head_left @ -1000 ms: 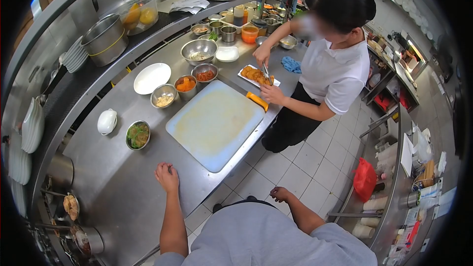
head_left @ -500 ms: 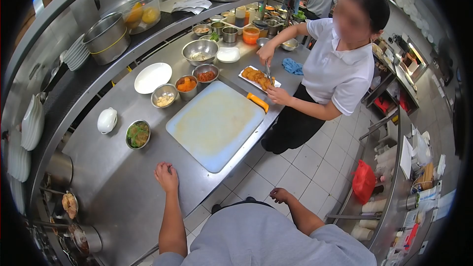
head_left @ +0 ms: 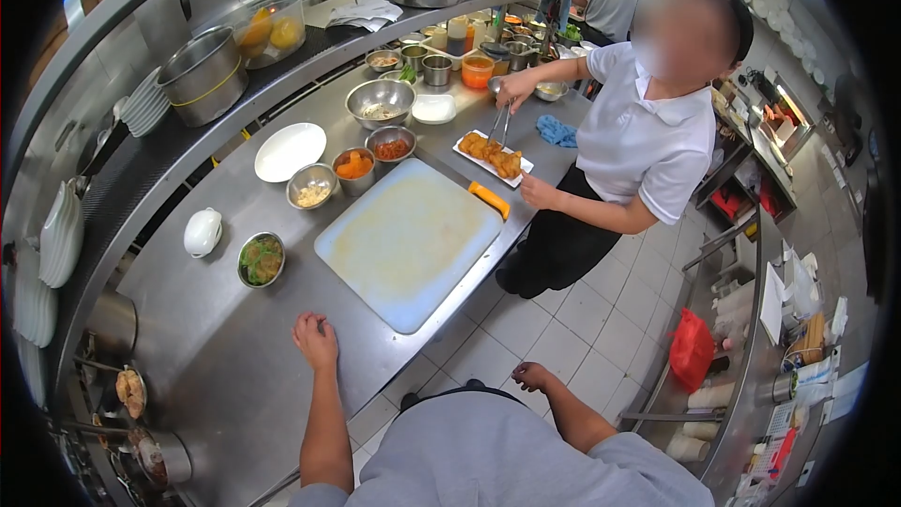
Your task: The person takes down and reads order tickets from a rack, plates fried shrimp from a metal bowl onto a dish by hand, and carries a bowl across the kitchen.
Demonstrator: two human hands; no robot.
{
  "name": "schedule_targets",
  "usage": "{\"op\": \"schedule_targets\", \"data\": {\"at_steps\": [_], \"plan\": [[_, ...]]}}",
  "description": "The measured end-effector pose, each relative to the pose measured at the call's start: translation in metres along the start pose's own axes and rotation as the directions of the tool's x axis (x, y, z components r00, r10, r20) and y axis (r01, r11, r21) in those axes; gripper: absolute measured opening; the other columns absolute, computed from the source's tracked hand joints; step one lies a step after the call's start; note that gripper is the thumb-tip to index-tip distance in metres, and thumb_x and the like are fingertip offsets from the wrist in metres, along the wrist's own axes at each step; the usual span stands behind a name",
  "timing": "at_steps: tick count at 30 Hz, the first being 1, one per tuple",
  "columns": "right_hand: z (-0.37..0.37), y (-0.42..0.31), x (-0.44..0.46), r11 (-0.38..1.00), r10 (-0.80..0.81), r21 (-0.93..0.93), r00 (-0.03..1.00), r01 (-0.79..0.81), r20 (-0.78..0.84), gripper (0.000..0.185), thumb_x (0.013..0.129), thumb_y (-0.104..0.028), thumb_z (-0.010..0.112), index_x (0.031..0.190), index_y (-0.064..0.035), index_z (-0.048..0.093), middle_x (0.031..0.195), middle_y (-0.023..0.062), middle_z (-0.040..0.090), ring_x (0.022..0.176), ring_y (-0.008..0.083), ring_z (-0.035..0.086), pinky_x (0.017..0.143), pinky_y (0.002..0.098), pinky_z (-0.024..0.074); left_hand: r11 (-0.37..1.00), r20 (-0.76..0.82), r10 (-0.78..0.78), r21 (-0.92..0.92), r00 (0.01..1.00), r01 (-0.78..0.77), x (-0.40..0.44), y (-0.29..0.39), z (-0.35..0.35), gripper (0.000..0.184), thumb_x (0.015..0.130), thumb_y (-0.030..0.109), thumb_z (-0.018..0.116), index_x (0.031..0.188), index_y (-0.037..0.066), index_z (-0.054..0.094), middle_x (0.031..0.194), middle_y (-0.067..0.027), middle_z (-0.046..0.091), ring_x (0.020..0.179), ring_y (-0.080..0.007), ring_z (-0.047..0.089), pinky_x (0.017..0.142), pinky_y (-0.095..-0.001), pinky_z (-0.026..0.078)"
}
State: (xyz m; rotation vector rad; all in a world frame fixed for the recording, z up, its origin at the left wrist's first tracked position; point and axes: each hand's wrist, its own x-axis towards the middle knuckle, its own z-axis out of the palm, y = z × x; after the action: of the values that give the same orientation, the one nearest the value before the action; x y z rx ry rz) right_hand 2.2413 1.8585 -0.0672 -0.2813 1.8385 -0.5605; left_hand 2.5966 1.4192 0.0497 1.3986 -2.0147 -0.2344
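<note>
My left hand (head_left: 315,340) rests on the steel counter (head_left: 225,366), fingers loosely bent and apart, holding nothing. Just beyond it stand a metal bowl of green leaves and brownish food (head_left: 261,259) and a white cutting board (head_left: 413,244). My right hand (head_left: 531,376) hangs over the floor beside my body, its fingers curled in with nothing visible in them. Across the board, a co-worker's hand (head_left: 516,91) works metal tongs (head_left: 499,124) at golden fried pieces (head_left: 488,152) on a white rectangular plate (head_left: 527,167). The co-worker's other hand (head_left: 539,192) is by the plate's near end.
A yellow handle (head_left: 490,199) lies along the board's edge. Bowls of orange pieces (head_left: 354,165), red food (head_left: 390,143) and pale bits (head_left: 312,185) stand behind it, near a white oval plate (head_left: 290,152). A blue cloth (head_left: 557,130) lies at right. A shelf (head_left: 319,38) overhangs the counter.
The co-worker's tongs hand has risen slightly and moved left, with the tongs more spread over the fried pieces. The co-worker's other hand has drawn back a little. My hands have hardly moved.
</note>
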Motion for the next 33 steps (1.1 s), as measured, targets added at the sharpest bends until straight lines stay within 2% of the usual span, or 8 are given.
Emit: {"op": "schedule_targets", "data": {"at_steps": [3,6,12,17,20,25,27,33], "plan": [[-0.001,0.006,0.009,1.000,0.027,0.009,0.999,-0.027,0.018,0.030,0.093,-0.031,0.072,0.115,-0.0108,0.067,0.093,0.0068,0.072,0.068,0.0169,0.065,0.053,0.0312,0.0517,0.996,0.006,0.024,-0.088,1.000,-0.024,0.001,-0.002,0.000,0.015,0.082,0.011,0.067,0.097,0.009,0.069,0.123,-0.0110,0.062,0.120,-0.0331,0.055,0.112,-0.0520,0.035],[0.000,0.007,0.001,1.000,-0.005,-0.025,1.000,0.004,-0.026,0.031,0.093,-0.033,0.072,0.114,-0.0110,0.068,0.093,0.0068,0.072,0.068,0.0162,0.066,0.054,0.0313,0.0531,0.997,0.029,0.006,-0.076,1.000,-0.004,-0.001,0.003,0.002,0.014,0.082,0.010,0.066,0.096,0.008,0.068,0.123,-0.0123,0.062,0.118,-0.0352,0.055,0.107,-0.0508,0.037],[-0.001,0.009,-0.006,0.998,0.018,-0.053,1.000,-0.018,0.009,0.032,0.093,-0.035,0.072,0.114,-0.0116,0.067,0.088,0.0041,0.070,0.069,0.0157,0.066,0.055,0.0314,0.0535,1.000,0.052,-0.017,-0.008,0.998,0.017,0.000,0.007,-0.002,0.013,0.085,0.011,0.065,0.096,0.006,0.068,0.124,-0.0134,0.061,0.119,-0.0334,0.055,0.112,-0.0510,0.034],[-0.002,0.010,-0.003,0.999,0.014,-0.045,1.000,-0.013,0.015,0.033,0.091,-0.034,0.072,0.113,-0.0096,0.067,0.087,0.0046,0.069,0.065,0.0162,0.064,0.052,0.0318,0.0517,0.998,0.003,0.033,0.056,0.999,-0.033,-0.002,0.003,0.002,0.013,0.087,0.013,0.064,0.098,0.006,0.066,0.118,-0.0102,0.062,0.117,-0.0309,0.056,0.113,-0.0491,0.034],[0.001,0.012,-0.003,1.000,0.006,-0.020,1.000,-0.006,0.001,0.033,0.090,-0.033,0.071,0.112,-0.0084,0.067,0.086,0.0054,0.068,0.063,0.0168,0.063,0.049,0.0324,0.0498,1.000,0.052,-0.005,0.028,0.999,0.004,0.000,0.002,0.000,0.013,0.085,0.012,0.065,0.096,0.007,0.068,0.122,-0.0117,0.062,0.121,-0.0315,0.055,0.116,-0.0512,0.032],[-0.001,0.011,-0.001,1.000,0.014,-0.006,1.000,-0.014,0.001,0.036,0.090,-0.034,0.072,0.114,-0.0082,0.066,0.084,0.0061,0.068,0.062,0.0170,0.063,0.050,0.0327,0.0501,1.000,0.036,-0.012,0.023,0.999,0.011,0.002,0.010,-0.005,0.012,0.083,0.012,0.065,0.094,0.007,0.068,0.120,-0.0108,0.063,0.119,-0.0313,0.056,0.114,-0.0502,0.034],[-0.003,0.013,0.002,0.999,0.041,-0.017,0.999,-0.040,0.015,0.038,0.091,-0.033,0.072,0.120,-0.0088,0.065,0.091,0.0062,0.070,0.067,0.0165,0.065,0.052,0.0311,0.0515,0.999,0.047,-0.016,0.034,0.999,0.015,0.002,0.009,-0.009,0.012,0.083,0.012,0.065,0.094,0.008,0.068,0.118,-0.0103,0.063,0.118,-0.0311,0.056,0.114,-0.0497,0.034],[-0.005,0.012,0.003,0.999,0.032,-0.036,0.999,-0.032,0.001,0.037,0.091,-0.033,0.073,0.118,-0.0088,0.066,0.090,0.0059,0.070,0.065,0.0166,0.065,0.051,0.0302,0.0505,0.999,0.044,-0.019,0.027,0.999,0.018,0.002,0.009,-0.004,0.012,0.084,0.012,0.065,0.094,0.008,0.067,0.118,-0.0089,0.062,0.118,-0.0301,0.056,0.118,-0.0520,0.030]]}}
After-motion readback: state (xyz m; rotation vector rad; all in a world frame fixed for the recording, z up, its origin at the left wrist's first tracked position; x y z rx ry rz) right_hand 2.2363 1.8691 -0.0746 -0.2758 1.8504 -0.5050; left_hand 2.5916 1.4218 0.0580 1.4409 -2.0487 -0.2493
